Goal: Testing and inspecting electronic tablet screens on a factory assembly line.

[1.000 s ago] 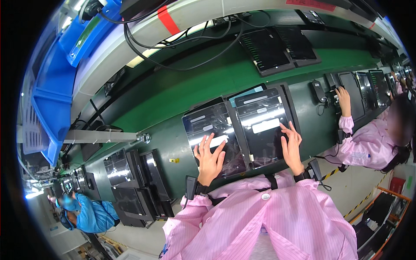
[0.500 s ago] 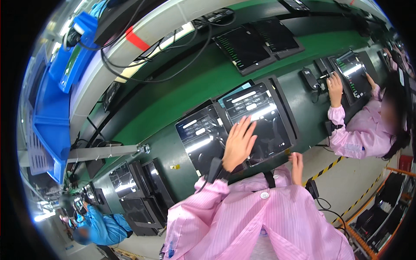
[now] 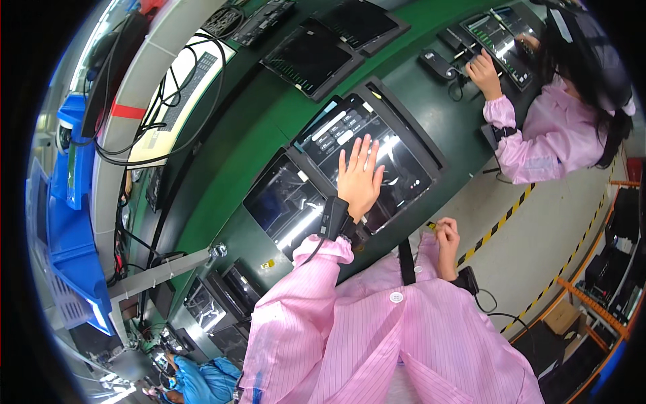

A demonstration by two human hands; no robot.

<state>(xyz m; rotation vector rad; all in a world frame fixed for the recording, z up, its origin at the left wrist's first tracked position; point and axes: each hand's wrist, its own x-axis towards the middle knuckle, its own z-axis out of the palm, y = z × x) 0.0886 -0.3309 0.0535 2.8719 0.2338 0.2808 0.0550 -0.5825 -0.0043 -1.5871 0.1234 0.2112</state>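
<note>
My left hand (image 3: 360, 178) lies flat with fingers spread over the glossy screen of a tablet (image 3: 400, 165). White menu panels glow in the upper part of that screen. Whether the palm presses on the glass I cannot tell. Left of it sits a second dark tablet (image 3: 286, 198), under a shiny film. My right hand (image 3: 446, 248) is off the bench's front edge, near my lap, with its fingers curled in. A small yellow piece (image 3: 431, 226) shows beside its fingertips. Whether the fingers hold it, or something else, is hidden.
Two more tablets (image 3: 313, 57) lie at the back of the green bench (image 3: 225, 202). A co-worker in pink (image 3: 555, 128) handles a device at the right, near a black adapter (image 3: 437, 65). Cables (image 3: 161, 161) loop at the upper left. Another co-worker in blue (image 3: 205, 380) is at lower left.
The view has turned, so the bench and tablets sit further left and higher. My left hand is more upright on the same tablet. My right hand is more fully in view, fingers curled.
</note>
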